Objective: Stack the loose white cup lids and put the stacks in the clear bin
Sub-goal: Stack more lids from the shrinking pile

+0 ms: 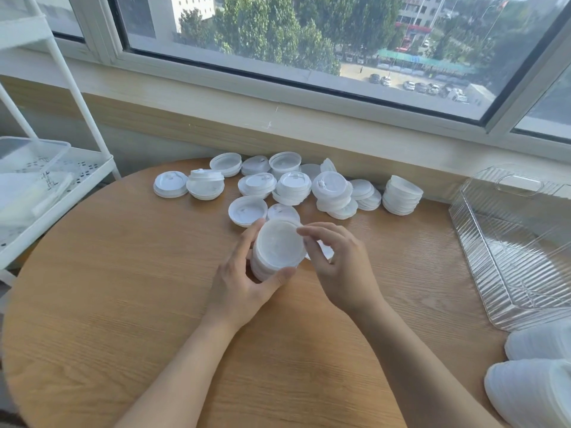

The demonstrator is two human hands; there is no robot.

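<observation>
Gripping the lid stack [278,253] mid-table, the left hand [244,279] is curling around its side while the right hand [336,267] is hovering beside it, fingers loosely bent, holding nothing. A loosened squeeze risks toppling lids; the clear bin [509,261] is waiting far right.

My left hand [244,282] grips a stack [276,253] of white round lids, tilted so its top face turns toward me, held just above the surface [123,304]. My right hand [336,267] sits beside it, fingertips [304,231] at the top lid's rim. Behind it, loose lids [290,186] lie in low piles near the far edge, some rim-up, some flat, several overlapping. The bin [509,251], clear and ribbed, lies tipped on the right, with no lids that I can see in it
</observation>
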